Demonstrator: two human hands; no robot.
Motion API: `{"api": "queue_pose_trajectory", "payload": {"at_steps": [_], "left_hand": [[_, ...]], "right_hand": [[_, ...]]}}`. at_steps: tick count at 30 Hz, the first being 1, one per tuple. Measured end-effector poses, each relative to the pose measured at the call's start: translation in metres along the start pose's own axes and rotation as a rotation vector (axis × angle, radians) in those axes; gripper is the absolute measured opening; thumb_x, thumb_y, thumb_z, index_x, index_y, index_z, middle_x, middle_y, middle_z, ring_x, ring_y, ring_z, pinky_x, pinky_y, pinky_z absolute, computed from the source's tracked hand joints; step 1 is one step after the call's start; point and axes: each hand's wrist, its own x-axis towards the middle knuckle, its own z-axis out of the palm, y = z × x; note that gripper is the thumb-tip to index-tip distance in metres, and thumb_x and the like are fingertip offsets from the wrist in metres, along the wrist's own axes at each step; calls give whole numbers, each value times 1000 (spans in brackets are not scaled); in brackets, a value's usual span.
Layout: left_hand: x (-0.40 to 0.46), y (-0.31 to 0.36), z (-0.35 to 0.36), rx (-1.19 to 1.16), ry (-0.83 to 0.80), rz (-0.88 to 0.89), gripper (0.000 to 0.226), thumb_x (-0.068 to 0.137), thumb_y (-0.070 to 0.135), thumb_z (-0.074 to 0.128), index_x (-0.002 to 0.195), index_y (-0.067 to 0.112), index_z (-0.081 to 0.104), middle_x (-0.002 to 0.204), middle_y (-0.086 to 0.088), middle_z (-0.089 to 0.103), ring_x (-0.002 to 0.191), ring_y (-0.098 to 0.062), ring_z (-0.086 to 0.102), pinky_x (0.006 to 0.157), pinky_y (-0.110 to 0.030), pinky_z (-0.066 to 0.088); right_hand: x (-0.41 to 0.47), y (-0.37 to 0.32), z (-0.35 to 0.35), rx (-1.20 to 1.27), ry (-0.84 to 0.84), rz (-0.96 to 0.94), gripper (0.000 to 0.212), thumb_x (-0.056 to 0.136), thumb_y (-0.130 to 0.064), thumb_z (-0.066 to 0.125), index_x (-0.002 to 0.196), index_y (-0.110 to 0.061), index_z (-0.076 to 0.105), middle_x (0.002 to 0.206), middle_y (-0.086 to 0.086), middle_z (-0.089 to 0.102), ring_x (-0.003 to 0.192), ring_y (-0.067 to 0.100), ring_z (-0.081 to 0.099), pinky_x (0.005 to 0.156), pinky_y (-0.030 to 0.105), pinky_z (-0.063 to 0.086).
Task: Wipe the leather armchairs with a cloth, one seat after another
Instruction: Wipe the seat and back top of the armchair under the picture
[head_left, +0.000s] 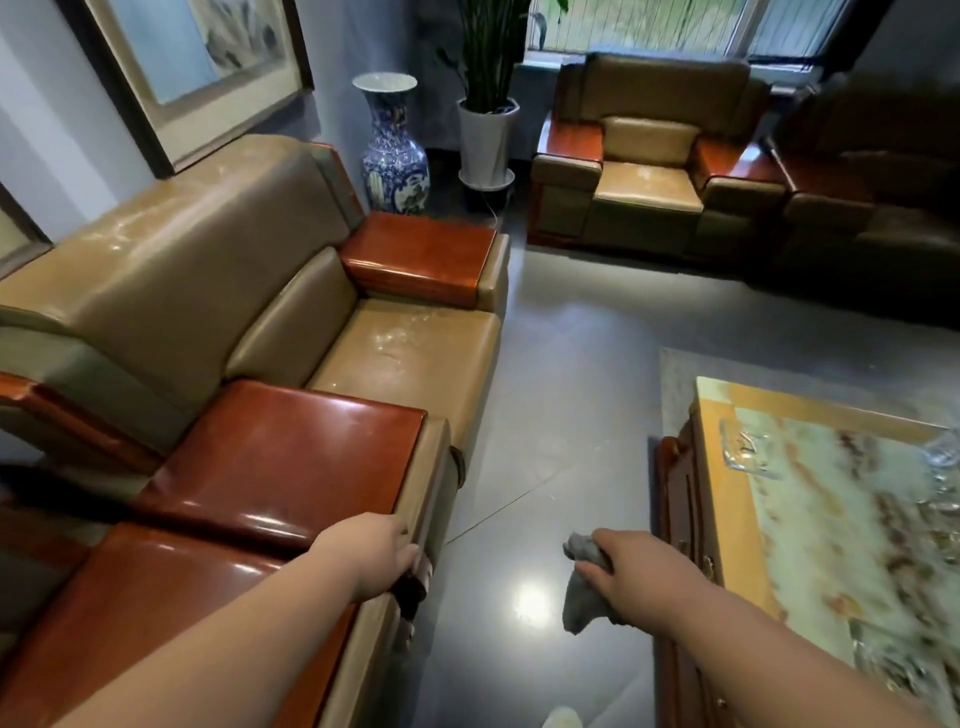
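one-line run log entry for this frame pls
left hand: rests on armrest front edge | right hand: grips grey cloth, over floor | seat cushion: not being wiped

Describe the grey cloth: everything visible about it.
The cloth is a small grey rag, soft and crumpled, looking like plain woven fabric. The right hand holds it bunched in a grip, fingers curled round its middle; one end pokes out above the hand, the longer end hangs below. It hangs in the air over the shiny grey floor, between the armchairs and the coffee table, touching nothing else.
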Motion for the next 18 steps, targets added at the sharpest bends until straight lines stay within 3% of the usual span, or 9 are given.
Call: {"api": "queue_pose_trajectory", "payload": {"at_steps": [8,18], "left_hand": [[118,57,-49,15,-25,-26,50,106,54,43,146,25,54,142,-1,63,130,-25,58,106,-38,49],[249,152,-127,-136,44,-92,48,105,54,46,144,27,55,138,0,66,127,-24,61,102,-34,49]], "right_hand": [[124,52,-60,-44,-40,-86,32,100,-59,47,105,-29,58,103,-8,64,94,13,61,87,35,54],[285,124,-209,-185,-80,-203,36,100,-60,47,92,-25,50,86,-5,57,84,24,58,73,37,49]]}}
